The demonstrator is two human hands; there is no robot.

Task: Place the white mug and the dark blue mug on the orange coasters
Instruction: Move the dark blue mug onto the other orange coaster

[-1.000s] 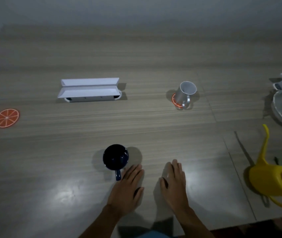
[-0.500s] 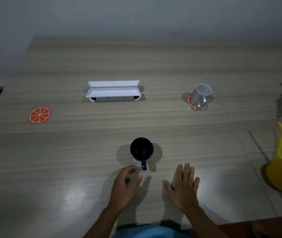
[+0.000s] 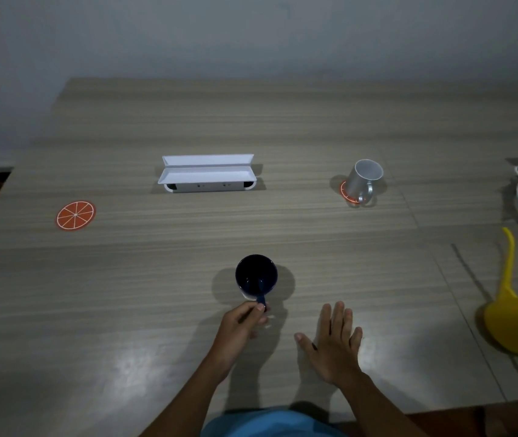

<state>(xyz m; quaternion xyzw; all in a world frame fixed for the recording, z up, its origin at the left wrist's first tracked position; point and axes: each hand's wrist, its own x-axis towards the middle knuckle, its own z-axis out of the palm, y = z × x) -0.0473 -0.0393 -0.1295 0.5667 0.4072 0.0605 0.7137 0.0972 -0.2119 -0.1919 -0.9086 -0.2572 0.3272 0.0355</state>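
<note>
Your left hand [image 3: 241, 323] is pinched shut on the handle of the dark blue mug [image 3: 256, 276], which stands upright on the table [image 3: 346, 263] near its front edge, about midway along. Your right hand [image 3: 336, 343] lies flat and spread, holding nothing. 1 of 2 placements appears done: the white mug [image 3: 363, 179] sits on a coaster [image 3: 346, 193] toward the right edge. The second step is in hand; next, carry the blue mug level to the free orange coaster [image 3: 75, 215] by the left edge.
</note>
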